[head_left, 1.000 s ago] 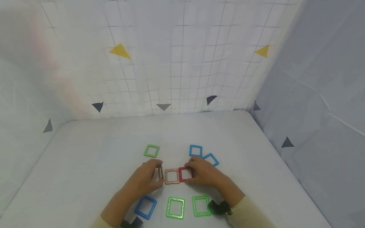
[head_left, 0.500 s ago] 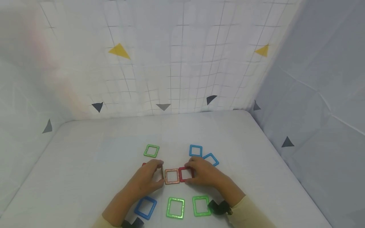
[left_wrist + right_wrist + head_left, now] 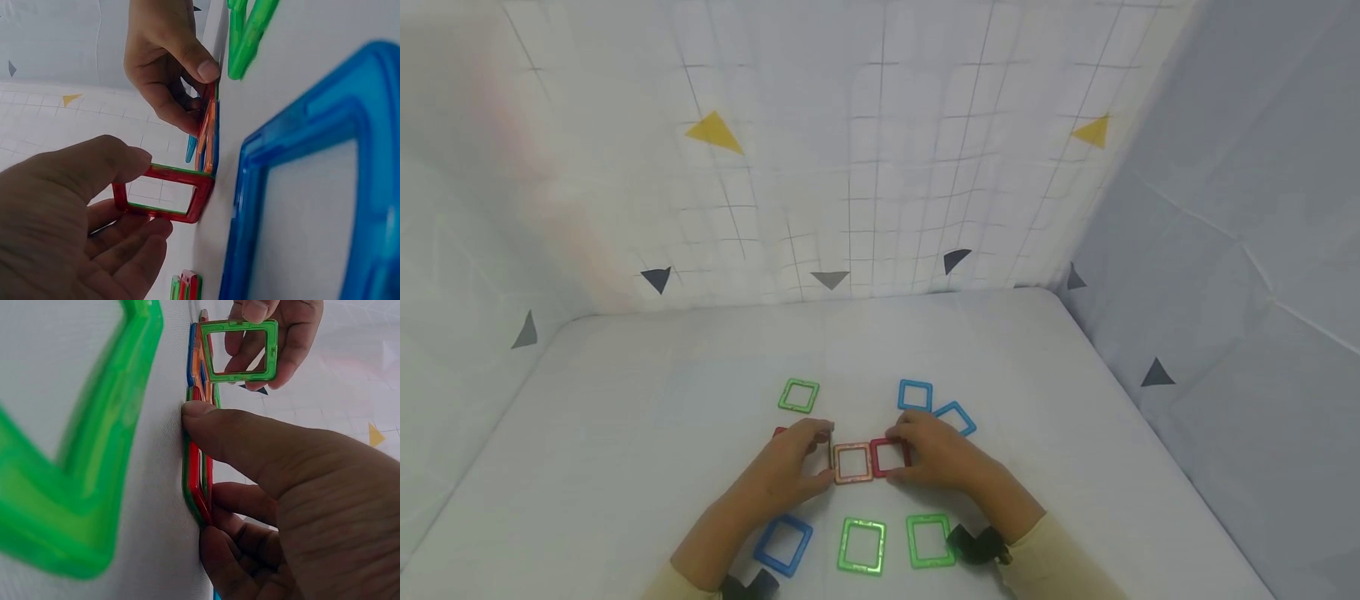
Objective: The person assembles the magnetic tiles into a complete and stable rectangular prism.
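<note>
My left hand [image 3: 786,462] pinches a square magnetic tile [image 3: 203,197] between thumb and fingers. This tile is red on one face and green on the other, and stands upright at the left edge of a flat orange tile [image 3: 853,480]. In the left wrist view its lower edge meets the orange tile's end. My right hand [image 3: 936,454] grips a red tile [image 3: 875,458] by opposite edges, thumb on the near side. That red tile lies flat against the orange one's right side, with a green layer beneath it in the right wrist view.
Behind lie a green tile [image 3: 784,395] and two blue tiles [image 3: 915,383], one turned askew. Nearer me are a blue tile [image 3: 769,537] and two green tiles [image 3: 842,546]. A red piece [image 3: 779,431] is mostly hidden behind the left hand.
The left hand has shifted slightly right and turned its tile edge-on, closer to the orange tile. The right hand and its red tile stay in place.
</note>
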### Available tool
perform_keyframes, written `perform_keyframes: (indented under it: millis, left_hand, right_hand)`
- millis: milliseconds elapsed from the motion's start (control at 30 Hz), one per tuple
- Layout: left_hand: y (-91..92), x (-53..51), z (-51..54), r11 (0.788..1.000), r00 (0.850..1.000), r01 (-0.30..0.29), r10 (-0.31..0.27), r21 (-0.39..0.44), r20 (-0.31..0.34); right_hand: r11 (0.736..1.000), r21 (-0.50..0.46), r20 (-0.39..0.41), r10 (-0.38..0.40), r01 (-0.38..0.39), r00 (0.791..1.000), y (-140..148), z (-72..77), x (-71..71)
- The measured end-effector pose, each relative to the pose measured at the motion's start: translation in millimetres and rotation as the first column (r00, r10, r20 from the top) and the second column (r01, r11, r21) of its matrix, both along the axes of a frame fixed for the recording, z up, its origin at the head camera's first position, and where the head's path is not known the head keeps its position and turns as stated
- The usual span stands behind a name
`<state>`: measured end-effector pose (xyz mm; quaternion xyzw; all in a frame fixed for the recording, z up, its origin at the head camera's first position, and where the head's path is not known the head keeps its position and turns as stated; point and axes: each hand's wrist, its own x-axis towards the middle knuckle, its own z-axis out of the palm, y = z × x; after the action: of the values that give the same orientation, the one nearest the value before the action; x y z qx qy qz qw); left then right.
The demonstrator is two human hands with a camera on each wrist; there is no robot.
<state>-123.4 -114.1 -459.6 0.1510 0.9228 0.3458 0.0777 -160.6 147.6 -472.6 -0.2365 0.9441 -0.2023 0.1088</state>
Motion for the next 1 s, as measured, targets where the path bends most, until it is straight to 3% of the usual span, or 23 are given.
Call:
perform_keyframes:
  millis: [300, 567, 767, 1000]
  left_hand:
    - [-4.1, -4.1, -7.2, 0.998, 0.999, 0.02, -0.022, 0.067, 0.035]
    - [-6.7, -4.1, -13.4, 0.993, 0.999, 0.026, -0.032, 0.118, 0.042]
    - [-7.9, -5.3, -15.9, 0.991, 0.999, 0.03, -0.034, 0.13, 0.03]
    - [-9.0, -6.5, -18.0, 0.991, 0.999, 0.038, -0.04, 0.127, 0.01]
  right_hand:
    - [0.999, 0.037, 0.008, -0.008, 0.007, 1.0, -2, 3.6, 1.0]
    - [0.993, 0.112, -0.044, 0.027, -0.022, 0.999, -14, 24.1, 16.4]
    - [0.987, 0.139, 0.049, 0.072, -0.078, 0.996, -27, 35.9, 30.0]
    - [0.977, 0.143, 0.163, 0.132, -0.156, 0.978, -41, 31.7, 43.2]
